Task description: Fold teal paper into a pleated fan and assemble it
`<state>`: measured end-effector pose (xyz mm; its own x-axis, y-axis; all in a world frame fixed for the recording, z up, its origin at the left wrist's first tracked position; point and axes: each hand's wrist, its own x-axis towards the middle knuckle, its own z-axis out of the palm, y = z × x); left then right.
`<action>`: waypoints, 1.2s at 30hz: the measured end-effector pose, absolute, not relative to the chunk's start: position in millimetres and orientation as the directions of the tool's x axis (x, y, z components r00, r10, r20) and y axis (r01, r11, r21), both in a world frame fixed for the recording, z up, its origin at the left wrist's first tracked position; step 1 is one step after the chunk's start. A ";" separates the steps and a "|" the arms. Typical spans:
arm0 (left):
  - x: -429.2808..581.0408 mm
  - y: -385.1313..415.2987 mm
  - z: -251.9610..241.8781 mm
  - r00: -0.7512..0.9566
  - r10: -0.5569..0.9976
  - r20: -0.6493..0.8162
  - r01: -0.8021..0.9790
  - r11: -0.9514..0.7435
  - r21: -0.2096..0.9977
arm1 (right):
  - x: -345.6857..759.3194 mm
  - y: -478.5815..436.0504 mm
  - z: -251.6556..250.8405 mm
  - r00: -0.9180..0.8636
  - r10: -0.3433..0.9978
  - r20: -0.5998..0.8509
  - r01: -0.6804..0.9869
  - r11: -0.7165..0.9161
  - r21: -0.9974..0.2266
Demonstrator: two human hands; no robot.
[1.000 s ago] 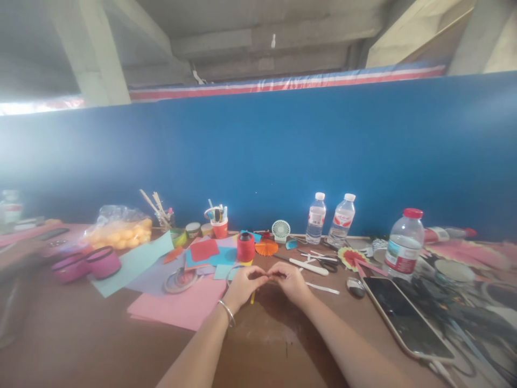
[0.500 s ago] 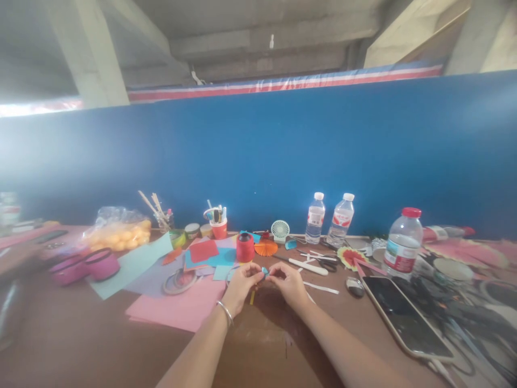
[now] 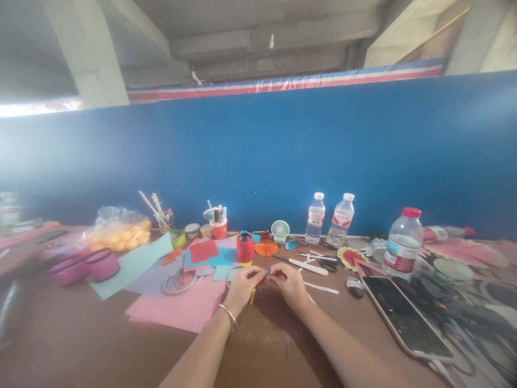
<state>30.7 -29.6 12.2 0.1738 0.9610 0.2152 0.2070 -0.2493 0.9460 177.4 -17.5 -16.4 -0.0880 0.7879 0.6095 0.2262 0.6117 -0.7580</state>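
Blue piece point(image 3: 267, 272), small: left hand point(image 3: 243, 285) and right hand point(image 3: 288, 283) are pinching it between fingers, short of the worktop's point(image 3: 258, 350) far edge; smallness is risking slips, over-squeezing possibly crushing.

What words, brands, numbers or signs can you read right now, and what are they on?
None can be read for certain.
Left white-capped bottle: label print, too blurred.
Right white-capped bottle: red marks on the label, too blurred.
Standing red-capped bottle: label print, too blurred.
Phone: dark screen, no text visible.
Small blue piece being held: too small to tell.
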 end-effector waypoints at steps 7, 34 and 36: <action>30.7 -29.6 11.4 0.152 0.947 0.281 0.273 -0.314 0.910 | 178.2 -21.3 -11.8 -0.136 0.708 0.693 0.292 0.697 -0.655; 29.0 -27.8 1.9 0.175 0.928 0.328 0.416 -0.372 0.830 | 178.4 -18.4 -14.0 -0.108 0.913 0.392 0.060 0.400 -0.915; 28.7 -27.9 2.6 0.156 0.922 0.355 0.455 -0.386 0.802 | 178.5 -18.4 -14.5 -0.137 0.904 0.405 0.055 0.415 -0.908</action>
